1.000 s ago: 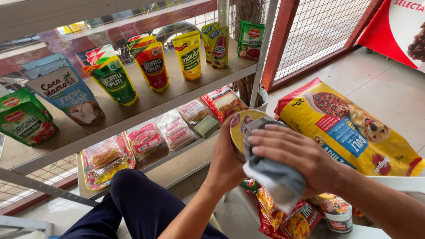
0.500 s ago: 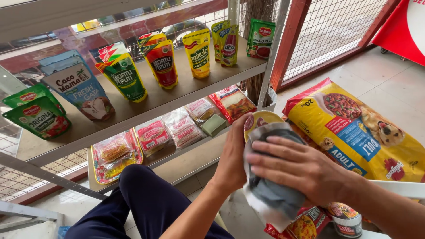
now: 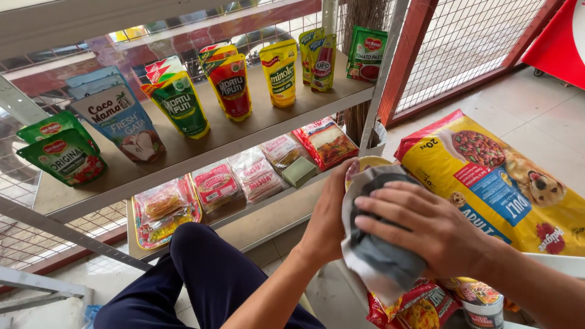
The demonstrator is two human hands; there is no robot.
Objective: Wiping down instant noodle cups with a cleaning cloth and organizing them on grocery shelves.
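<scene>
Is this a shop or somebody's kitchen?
Most likely a small grocery shop. Rows of standing sauce pouches line a metal shelf, wrapped noodle packs lie below, and a big yellow dog food bag rests on the floor beside a wire mesh wall.

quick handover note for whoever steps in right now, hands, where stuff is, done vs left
Left hand grips the side of a round yellow-rimmed container, mostly hidden. Right hand presses a grey cloth flat onto its top. Both are held over the snack packets and small tub, beside the big yellow pet food bag. Done: cloth is on the container. Left: the container is still in hand, not set down on the metal shelf.
</scene>
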